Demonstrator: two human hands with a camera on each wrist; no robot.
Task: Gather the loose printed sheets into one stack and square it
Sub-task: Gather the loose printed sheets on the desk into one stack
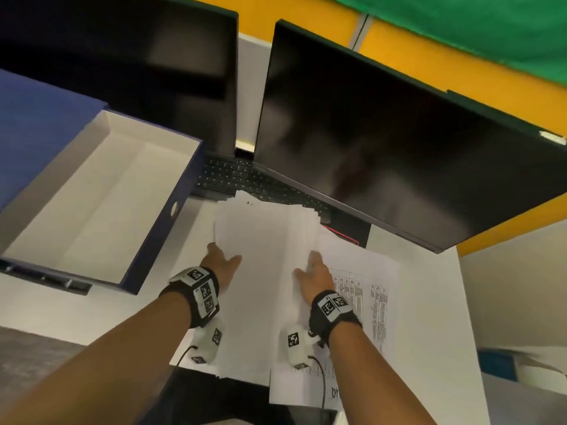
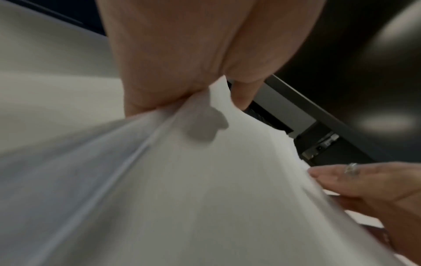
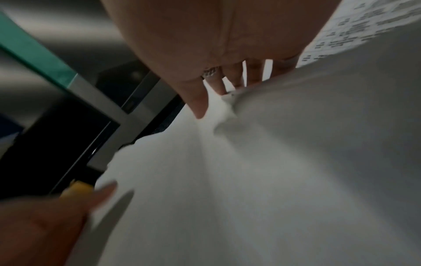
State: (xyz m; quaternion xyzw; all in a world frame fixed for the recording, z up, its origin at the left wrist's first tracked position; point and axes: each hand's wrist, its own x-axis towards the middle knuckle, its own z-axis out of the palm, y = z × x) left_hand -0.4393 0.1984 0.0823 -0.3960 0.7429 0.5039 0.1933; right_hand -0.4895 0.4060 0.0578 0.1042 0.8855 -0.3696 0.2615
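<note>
The stack of white sheets (image 1: 264,240) is held between both hands over the middle of the white tabletop (image 1: 435,302), its far edges uneven and fanned, reaching over the near edge of a black keyboard (image 1: 233,176). The left hand (image 1: 221,259) grips the stack's left edge: in the left wrist view the thumb and fingers (image 2: 243,93) pinch the paper. The right hand (image 1: 316,271) lies against the stack's right side with its fingers (image 3: 200,100) straight and spread, pressing on the paper rather than curled round it. A printed sheet (image 1: 368,289) with columns of text lies flat on the tabletop just right of the stack, partly under the right hand. An open blue box (image 1: 101,210) with a white inside sits to the left. Two dark monitors (image 1: 383,142) stand on the far side.
</note>
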